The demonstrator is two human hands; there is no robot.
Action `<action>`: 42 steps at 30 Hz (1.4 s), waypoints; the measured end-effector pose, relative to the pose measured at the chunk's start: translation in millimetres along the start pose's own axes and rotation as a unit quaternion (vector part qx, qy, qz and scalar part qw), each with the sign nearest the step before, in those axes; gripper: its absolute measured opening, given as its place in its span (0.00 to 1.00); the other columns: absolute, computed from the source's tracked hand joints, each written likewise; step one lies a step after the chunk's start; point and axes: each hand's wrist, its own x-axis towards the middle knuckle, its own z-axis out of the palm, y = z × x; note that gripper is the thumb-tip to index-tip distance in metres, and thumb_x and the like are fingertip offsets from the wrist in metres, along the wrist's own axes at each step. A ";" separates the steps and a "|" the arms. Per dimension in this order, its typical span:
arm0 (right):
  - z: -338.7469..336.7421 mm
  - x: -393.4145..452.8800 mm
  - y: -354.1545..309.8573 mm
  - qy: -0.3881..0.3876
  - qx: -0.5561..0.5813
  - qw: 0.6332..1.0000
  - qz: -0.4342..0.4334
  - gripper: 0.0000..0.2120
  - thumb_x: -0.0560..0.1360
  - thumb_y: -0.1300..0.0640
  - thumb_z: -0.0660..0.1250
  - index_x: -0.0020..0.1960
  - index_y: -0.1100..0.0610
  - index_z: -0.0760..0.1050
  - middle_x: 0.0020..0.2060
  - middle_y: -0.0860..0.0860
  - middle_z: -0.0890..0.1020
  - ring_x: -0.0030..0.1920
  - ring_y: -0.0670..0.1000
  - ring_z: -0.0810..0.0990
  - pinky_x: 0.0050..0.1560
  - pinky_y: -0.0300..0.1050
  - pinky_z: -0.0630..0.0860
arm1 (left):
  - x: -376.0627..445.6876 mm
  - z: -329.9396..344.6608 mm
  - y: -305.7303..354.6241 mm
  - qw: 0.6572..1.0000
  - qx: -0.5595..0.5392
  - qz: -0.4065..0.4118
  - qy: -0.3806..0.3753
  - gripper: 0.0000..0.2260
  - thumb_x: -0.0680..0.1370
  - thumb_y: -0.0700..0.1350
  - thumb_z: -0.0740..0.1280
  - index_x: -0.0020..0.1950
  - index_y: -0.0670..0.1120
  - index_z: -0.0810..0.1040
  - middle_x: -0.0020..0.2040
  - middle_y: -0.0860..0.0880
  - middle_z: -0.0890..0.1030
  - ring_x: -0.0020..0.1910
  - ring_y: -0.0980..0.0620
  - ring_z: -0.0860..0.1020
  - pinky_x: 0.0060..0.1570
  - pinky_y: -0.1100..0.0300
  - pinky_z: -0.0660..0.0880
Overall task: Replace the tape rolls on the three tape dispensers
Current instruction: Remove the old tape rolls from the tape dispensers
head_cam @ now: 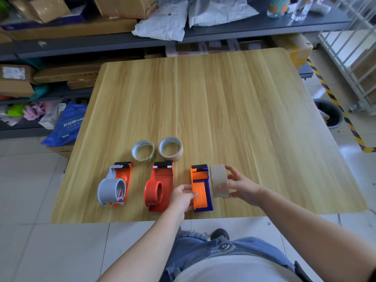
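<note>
Three tape dispensers lie in a row near the front edge of the wooden table (234,102): a grey-and-orange dispenser (116,185) at the left, a red dispenser (159,188) in the middle, an orange-and-purple dispenser (201,188) at the right. My left hand (182,197) holds the near left side of the orange-and-purple dispenser, its thumb on the orange plate. My right hand (239,186) grips a brown tape roll (218,181) standing on edge just right of that dispenser. A clear tape roll (143,152) and a tan tape roll (170,149) lie flat behind the dispensers.
Shelves with cardboard boxes (122,6) and white mail bags (162,23) stand behind the table. A blue bag (67,125) sits on the floor at the left. A grey bin (330,115) and a white wire cart (356,58) are at the right.
</note>
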 end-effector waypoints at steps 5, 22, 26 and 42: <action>3.0 2.2 -6.6 -0.005 -0.034 0.999 -0.009 0.44 0.53 0.51 0.73 0.66 0.45 0.60 0.59 0.53 0.69 0.59 0.55 0.74 0.56 0.55 0.76 | 0.5 0.1 -5.1 0.999 0.044 0.010 0.004 0.10 0.75 0.33 0.65 0.55 0.41 0.74 0.43 0.49 0.79 0.41 0.52 0.77 0.40 0.58 0.75; 96.0 87.0 -98.2 0.208 -0.380 0.892 -0.127 0.51 0.59 0.46 0.77 0.75 0.54 0.55 0.68 0.51 0.65 0.69 0.54 0.63 0.67 0.48 0.66 | 30.5 -109.3 84.8 0.965 0.161 0.194 0.078 0.07 0.75 0.40 0.66 0.52 0.47 0.73 0.45 0.52 0.77 0.44 0.52 0.76 0.44 0.60 0.72; 116.7 110.1 -113.4 0.213 -0.500 0.833 -0.098 0.49 0.62 0.47 0.75 0.76 0.53 0.52 0.70 0.50 0.62 0.71 0.54 0.57 0.63 0.51 0.72 | 56.0 -140.9 103.7 0.932 0.280 0.212 0.094 0.10 0.75 0.41 0.66 0.55 0.46 0.73 0.52 0.50 0.77 0.49 0.53 0.75 0.45 0.63 0.70; 121.4 149.0 -101.5 0.315 -0.256 0.913 0.044 0.18 0.76 0.53 0.61 0.63 0.61 0.71 0.52 0.55 0.80 0.52 0.56 0.78 0.48 0.44 0.72 | 137.3 -174.0 134.8 0.828 0.541 0.120 0.081 0.15 0.75 0.39 0.63 0.61 0.43 0.70 0.58 0.45 0.76 0.47 0.45 0.76 0.42 0.55 0.72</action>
